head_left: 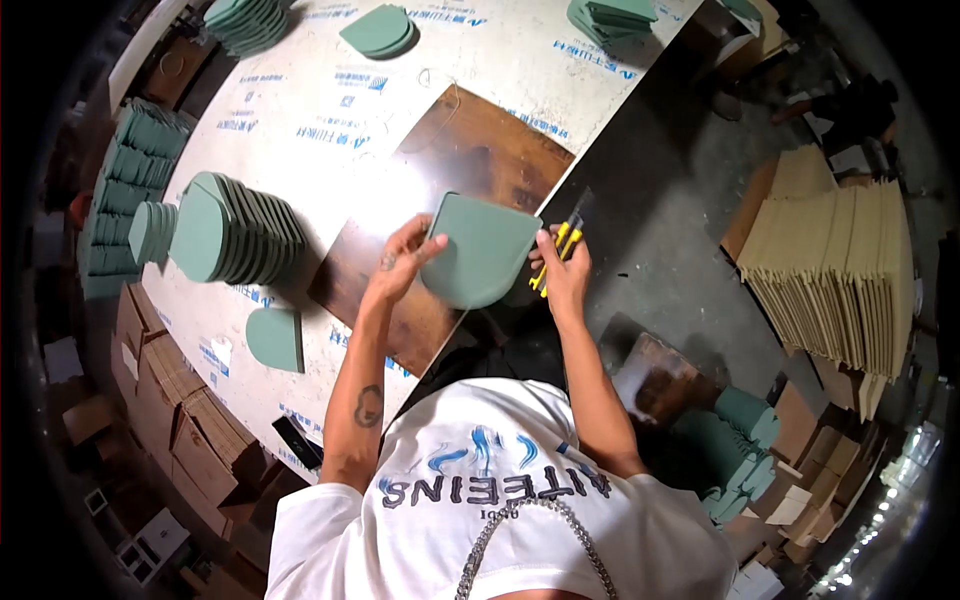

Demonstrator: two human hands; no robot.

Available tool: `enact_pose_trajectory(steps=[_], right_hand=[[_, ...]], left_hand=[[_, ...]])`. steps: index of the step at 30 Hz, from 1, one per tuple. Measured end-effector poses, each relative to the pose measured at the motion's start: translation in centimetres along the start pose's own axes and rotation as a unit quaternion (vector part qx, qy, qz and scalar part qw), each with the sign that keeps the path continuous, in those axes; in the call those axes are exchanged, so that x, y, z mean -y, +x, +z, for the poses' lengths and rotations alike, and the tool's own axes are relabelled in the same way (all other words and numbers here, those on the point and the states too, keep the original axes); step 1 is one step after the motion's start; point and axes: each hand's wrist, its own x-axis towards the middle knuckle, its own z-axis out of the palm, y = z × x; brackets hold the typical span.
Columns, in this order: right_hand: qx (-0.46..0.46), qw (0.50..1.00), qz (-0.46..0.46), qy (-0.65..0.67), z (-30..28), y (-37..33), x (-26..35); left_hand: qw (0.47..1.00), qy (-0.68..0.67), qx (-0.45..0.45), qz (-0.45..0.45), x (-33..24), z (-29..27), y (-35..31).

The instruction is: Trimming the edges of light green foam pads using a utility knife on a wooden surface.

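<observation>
Both hands hold up a sage-green panel (478,250), flat-topped with a rounded lower side, in front of my chest near the table's edge. My left hand (404,262) is closed on its left edge, thumb on the face and fingers behind. My right hand (566,272) has its thumb at the panel's right edge and is wrapped round a yellow utility knife (567,238), its blade end pointing up and away. Under and beyond the panel lies a worn brown board (465,140) on the white printed table (330,165).
On the table stand a row of green panels (205,228), one loose panel (274,338), far stacks (378,32) and a dark phone-like object (297,441). Tan sheets (825,270) are stacked on the right; green pieces (735,440) lie lower right. Flattened cartons (190,410) stand left.
</observation>
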Motion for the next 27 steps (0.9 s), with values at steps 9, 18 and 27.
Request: enact_pose_trajectory(steps=[9, 18, 27], right_hand=[[-0.022, 0.977, 0.193, -0.092, -7.4, -2.9, -5.9], [0.205, 0.87, 0.195, -0.403, -5.0, -1.2, -1.2], [0.339, 0.748, 0.229, -0.523, -0.4, 1.3, 1.3]], left_hand=[[0.815, 0.527, -0.01, 0.239, 10.4, 6.6, -0.8], [0.776, 0.558, -0.252, 0.151, 10.8, 4.5, 5.8], [0.764, 0.577, -0.269, 0.105, 12.1, 5.8, 5.4]])
